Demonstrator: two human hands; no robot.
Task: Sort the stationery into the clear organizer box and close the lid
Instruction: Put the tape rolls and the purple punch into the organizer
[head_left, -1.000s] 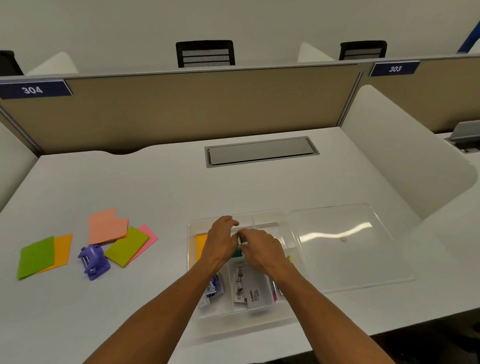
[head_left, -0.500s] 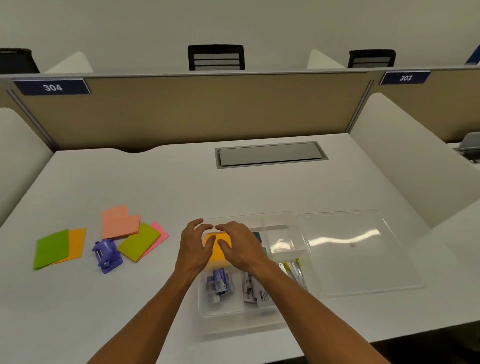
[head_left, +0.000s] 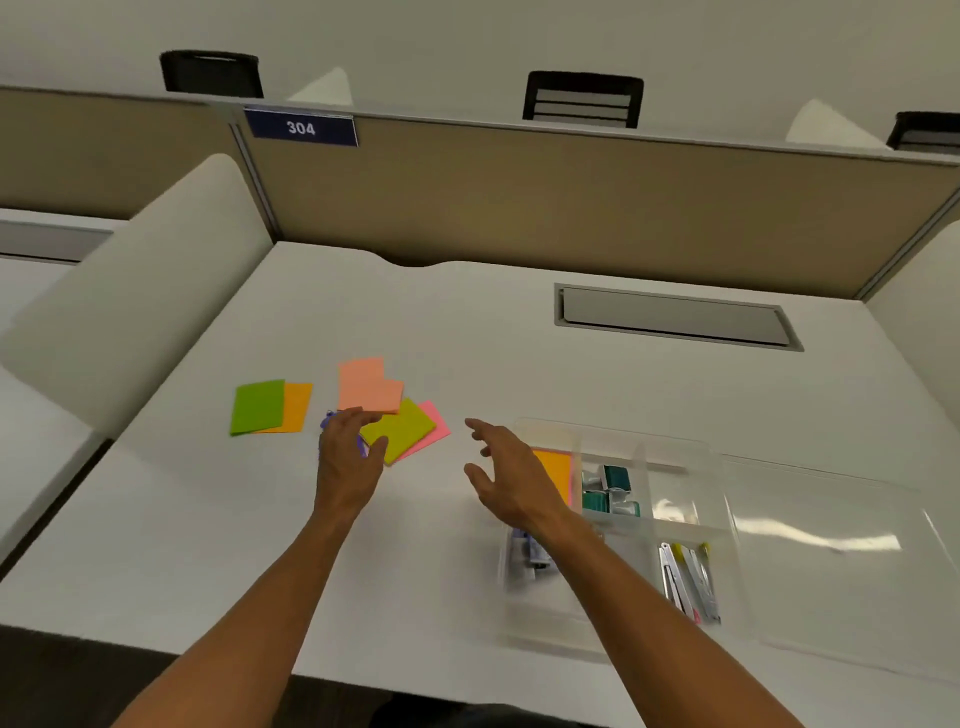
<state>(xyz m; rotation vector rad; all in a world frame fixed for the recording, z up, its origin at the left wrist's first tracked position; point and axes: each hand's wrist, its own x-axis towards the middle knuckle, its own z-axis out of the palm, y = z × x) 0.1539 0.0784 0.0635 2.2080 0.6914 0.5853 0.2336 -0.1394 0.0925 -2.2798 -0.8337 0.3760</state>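
Note:
The clear organizer box (head_left: 644, 452) sits at the right of the desk, its lid (head_left: 831, 571) lying open flat to the right. It holds an orange note pad (head_left: 553, 467), teal binder clips (head_left: 610, 488), pens (head_left: 685, 577) and small packets (head_left: 524, 556). Loose sticky notes lie to the left: green (head_left: 257, 408), orange (head_left: 298, 408), salmon (head_left: 366, 387), yellow-green (head_left: 402, 428) and pink (head_left: 439, 428). My left hand (head_left: 348, 457) comes down over a small purple stapler (head_left: 328, 419), fingers and thumb apart around it. My right hand (head_left: 509, 478) hovers open beside the box's left wall.
A grey cable hatch (head_left: 675, 317) is set into the desk at the back. Tan partition panels (head_left: 519, 208) with a "304" label (head_left: 301, 128) and white side dividers (head_left: 135, 291) enclose the desk. Its front edge runs just below my forearms.
Both hands left the box and moved left; my left hand reached the purple stapler. The view swung left, so the box now sits at the right.

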